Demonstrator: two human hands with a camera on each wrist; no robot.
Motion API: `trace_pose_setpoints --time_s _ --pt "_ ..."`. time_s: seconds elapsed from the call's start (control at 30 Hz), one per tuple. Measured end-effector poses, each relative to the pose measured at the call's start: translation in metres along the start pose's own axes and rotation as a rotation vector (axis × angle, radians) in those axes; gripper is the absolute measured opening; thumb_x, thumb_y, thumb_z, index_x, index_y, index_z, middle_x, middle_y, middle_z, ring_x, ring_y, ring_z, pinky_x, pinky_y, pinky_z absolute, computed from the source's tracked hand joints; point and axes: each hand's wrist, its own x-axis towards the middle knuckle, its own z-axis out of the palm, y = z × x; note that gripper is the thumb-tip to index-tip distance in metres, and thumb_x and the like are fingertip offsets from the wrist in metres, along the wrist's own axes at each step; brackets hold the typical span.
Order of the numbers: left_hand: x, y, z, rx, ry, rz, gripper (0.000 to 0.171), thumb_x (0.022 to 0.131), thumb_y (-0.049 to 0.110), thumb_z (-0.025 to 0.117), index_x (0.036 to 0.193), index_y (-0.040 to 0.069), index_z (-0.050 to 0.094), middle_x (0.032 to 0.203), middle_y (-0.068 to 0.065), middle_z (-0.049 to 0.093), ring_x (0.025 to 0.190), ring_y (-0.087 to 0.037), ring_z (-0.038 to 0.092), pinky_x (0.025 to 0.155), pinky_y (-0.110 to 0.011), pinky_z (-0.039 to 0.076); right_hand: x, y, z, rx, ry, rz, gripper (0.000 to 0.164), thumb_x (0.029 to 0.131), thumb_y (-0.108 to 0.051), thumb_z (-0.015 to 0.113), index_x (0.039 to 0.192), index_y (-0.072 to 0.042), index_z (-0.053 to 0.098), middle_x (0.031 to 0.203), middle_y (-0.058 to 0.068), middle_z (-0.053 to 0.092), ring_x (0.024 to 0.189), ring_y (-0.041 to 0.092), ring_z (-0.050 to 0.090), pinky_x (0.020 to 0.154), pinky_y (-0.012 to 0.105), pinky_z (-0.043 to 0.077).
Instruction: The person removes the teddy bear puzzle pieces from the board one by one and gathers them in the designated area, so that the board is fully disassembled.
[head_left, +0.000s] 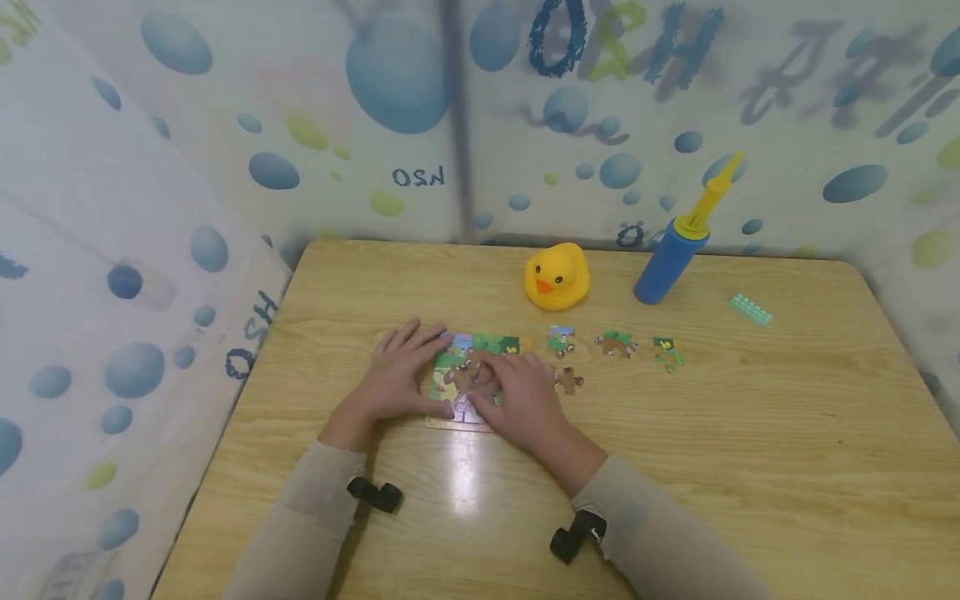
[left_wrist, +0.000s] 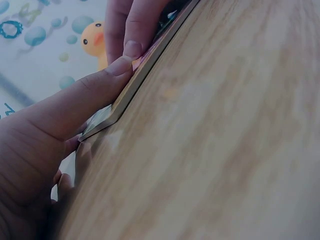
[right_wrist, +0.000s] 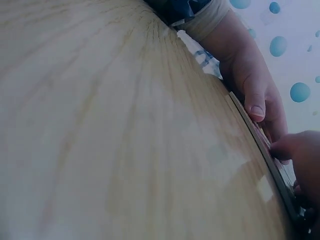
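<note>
A jigsaw puzzle board with a bright picture of a brown animal lies flat on the wooden table. My left hand rests along its left side, fingers stretched to the top edge and thumb laid straight at the lower part. Over the board's right half, my right hand bends its thumb and fingers round a brown puzzle piece, partly hidden by the fingers. In the left wrist view the left thumb lies on the board's rim, close to the right fingertips. A loose brown piece lies right beside the right hand.
Further loose pieces lie to the right: a green-blue one, a brown one and a green one. Behind them stand a yellow rubber duck and a blue hand pump. A mint toy brick lies farther right.
</note>
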Motion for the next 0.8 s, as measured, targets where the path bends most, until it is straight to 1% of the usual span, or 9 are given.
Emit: trace_pose_setpoints --time_s 0.1,0.17,0.27,0.33,0.43,0.57,0.8 --pt "0.001 0.001 -0.001 -0.005 0.0 0.0 0.123 0.068 0.07 0.092 0.166 0.016 0.041 0.175 -0.003 0.03 0.162 -0.041 0.009 0.128 -0.063 -0.001 0.001 -0.001 -0.001 0.03 -0.005 0.033 0.067 0.091 -0.054 0.078 0.149 -0.023 0.064 0.128 -0.003 0.073 0.103 0.02 0.054 0.086 0.04 0.043" --pt "0.001 0.001 -0.001 -0.008 -0.002 -0.002 0.123 0.068 0.07 0.091 0.166 0.017 0.041 0.175 -0.003 0.03 0.162 -0.041 0.009 0.128 -0.062 -0.001 0.001 -0.001 -0.001 0.041 -0.008 0.045 0.068 0.09 -0.054 0.079 0.149 -0.023 0.064 0.118 -0.005 0.073 0.1 0.019 0.052 0.084 0.039 0.042" --pt "0.001 0.0 -0.001 -0.011 -0.004 -0.006 0.123 0.068 0.07 0.091 0.166 0.017 0.041 0.175 -0.002 0.029 0.163 -0.041 0.008 0.128 -0.062 -0.002 0.003 -0.001 -0.002 0.044 -0.024 0.058 0.07 0.089 -0.055 0.079 0.15 -0.023 0.064 0.1 -0.009 0.068 0.096 0.018 0.05 0.082 0.037 0.041" --pt "0.0 0.0 -0.001 -0.01 -0.006 -0.009 0.123 0.068 0.071 0.091 0.167 0.018 0.04 0.175 -0.002 0.029 0.163 -0.04 0.008 0.128 -0.062 -0.002 0.004 -0.002 -0.004 0.056 -0.041 0.07 0.071 0.088 -0.054 0.08 0.15 -0.023 0.064 0.09 -0.01 0.062 0.094 0.017 0.049 0.081 0.037 0.04" --pt "0.0 0.0 0.0 -0.011 -0.005 -0.008 0.123 0.068 0.071 0.091 0.167 0.018 0.04 0.175 -0.002 0.029 0.163 -0.04 0.008 0.128 -0.062 -0.002 0.005 -0.002 -0.006 0.086 -0.061 0.089 0.071 0.087 -0.052 0.083 0.15 -0.024 0.064 0.084 -0.01 0.057 0.093 0.017 0.049 0.08 0.037 0.04" --pt "0.0 0.0 0.0 -0.013 0.0 -0.002 0.123 0.068 0.071 0.091 0.166 0.017 0.041 0.175 -0.004 0.03 0.162 -0.042 0.008 0.128 -0.063 -0.001 0.007 0.0 -0.007 0.116 -0.082 0.105 0.071 0.086 -0.05 0.086 0.149 -0.025 0.065 0.083 -0.009 0.057 0.092 0.017 0.049 0.079 0.037 0.04" --pt "0.0 0.001 -0.001 -0.028 0.001 -0.002 0.123 0.068 0.07 0.092 0.166 0.017 0.041 0.174 -0.004 0.031 0.162 -0.042 0.009 0.128 -0.064 -0.001 0.011 0.002 -0.01 0.144 -0.106 0.12 0.071 0.084 -0.048 0.091 0.146 -0.024 0.067 0.078 -0.008 0.057 0.083 0.017 0.049 0.075 0.036 0.04"
